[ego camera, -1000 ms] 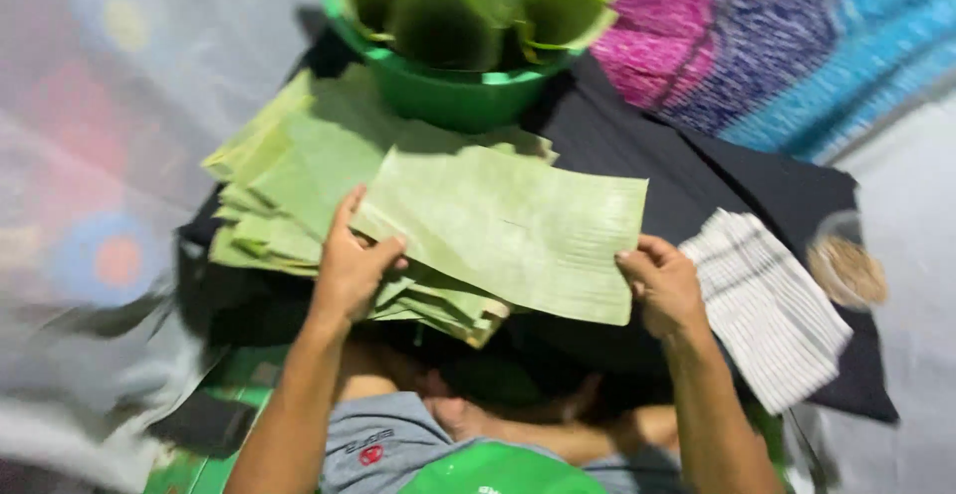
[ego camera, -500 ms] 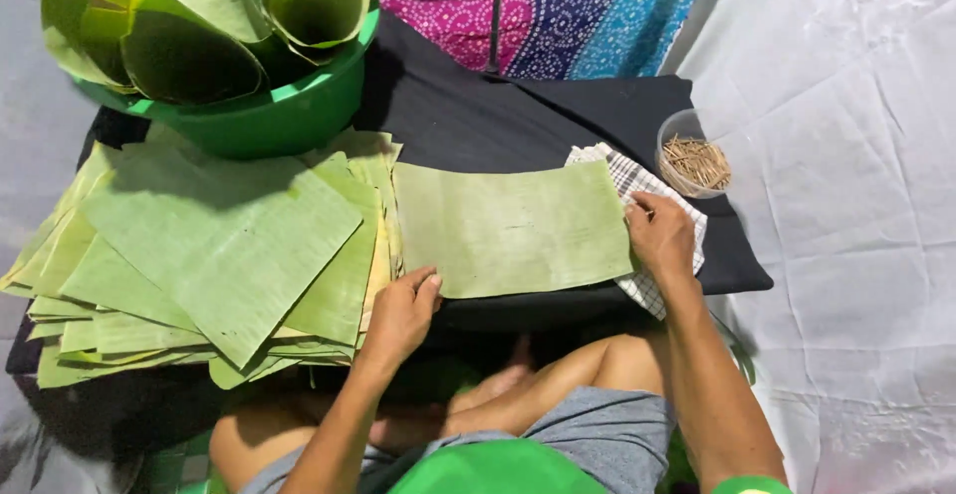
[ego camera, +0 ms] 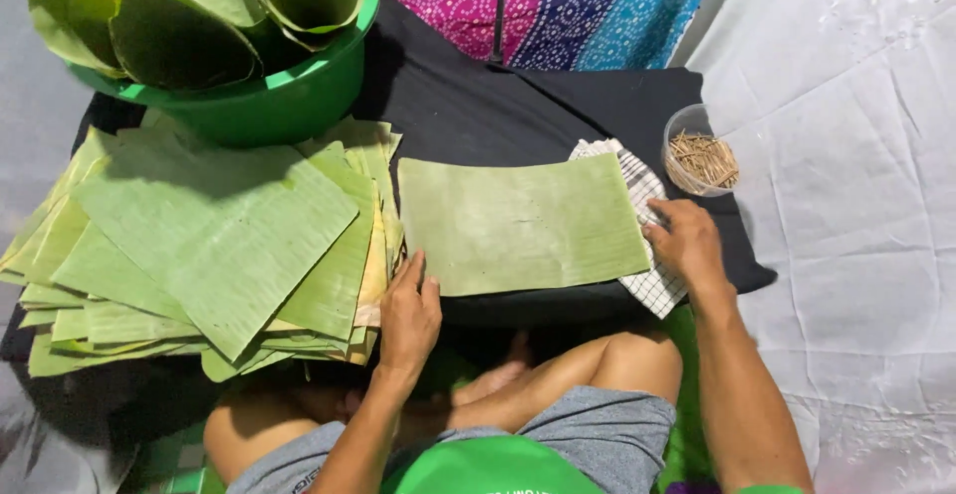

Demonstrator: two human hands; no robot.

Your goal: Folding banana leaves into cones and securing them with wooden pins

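Since the earlier frame the single leaf sheet (ego camera: 520,223) has settled flat on the black cloth (ego camera: 558,106) — right of the leaf stack (ego camera: 199,245). Left hand (ego camera: 409,313) presses its bottom-left corner, fingers extended; right hand (ego camera: 685,243) lies flat on its right edge, over the checkered cloth (ego camera: 647,285).

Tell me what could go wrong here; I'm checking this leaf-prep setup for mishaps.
The banana leaf sheet lies with its right edge over the checked cloth, so it may slip or crease under the right hand. The open cup of small sticks stands close to that hand and could tip. The left hand sits against the leaf stack, which might slide.
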